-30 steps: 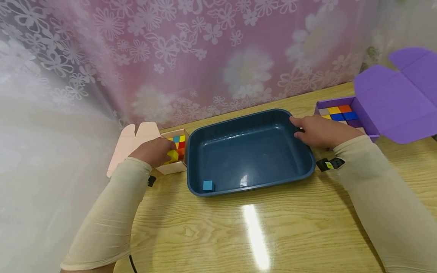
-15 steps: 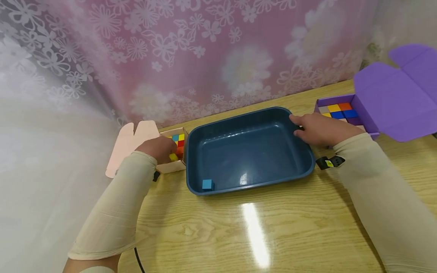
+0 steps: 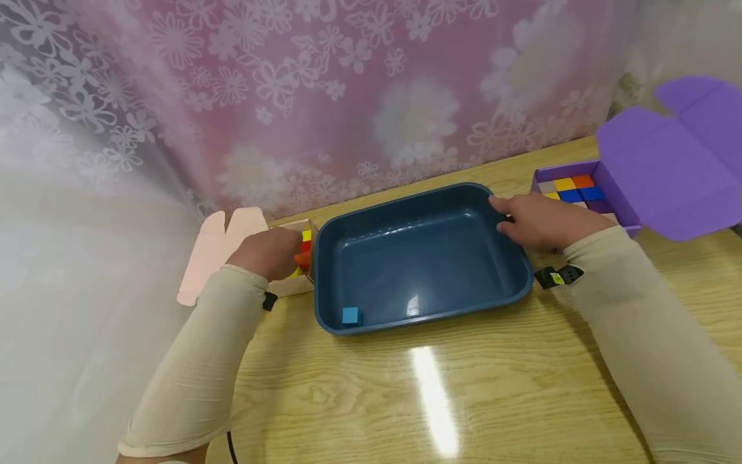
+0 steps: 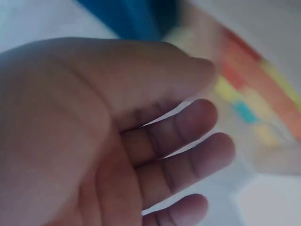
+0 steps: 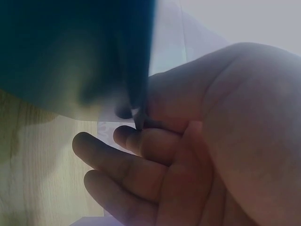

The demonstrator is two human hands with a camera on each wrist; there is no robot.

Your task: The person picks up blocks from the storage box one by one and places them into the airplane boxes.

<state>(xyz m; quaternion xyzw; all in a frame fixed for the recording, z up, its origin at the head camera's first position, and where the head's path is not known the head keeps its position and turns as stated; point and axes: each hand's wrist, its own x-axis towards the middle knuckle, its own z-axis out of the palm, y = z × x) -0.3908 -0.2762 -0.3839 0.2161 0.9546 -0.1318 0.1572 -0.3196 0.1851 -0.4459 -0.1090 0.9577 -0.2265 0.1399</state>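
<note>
My left hand [image 3: 269,253] is over the small pale pink box [image 3: 292,285] of coloured cubes. Its fingertips are hidden in the head view, close to an orange cube [image 3: 303,260]. In the left wrist view the thumb [image 4: 188,75] hides the index finger and the other fingers bend loosely, so I cannot tell whether a cube is pinched. My right hand [image 3: 536,220] holds the right rim of the dark blue tray [image 3: 423,258] between thumb and fingers. A light blue cube [image 3: 350,316] sits in the tray's near left corner.
An open purple box [image 3: 614,200] with rows of coloured cubes stands right of the tray, its lid [image 3: 666,171] folded outward. The pink box's lid [image 3: 217,248] lies back to the left. A floral curtain [image 3: 359,96] hangs behind the wooden table [image 3: 359,399].
A second ago my left hand had a yellow cube at its fingertips. The hand has since moved slightly right and further over the pink box. The right hand stays on the tray rim.
</note>
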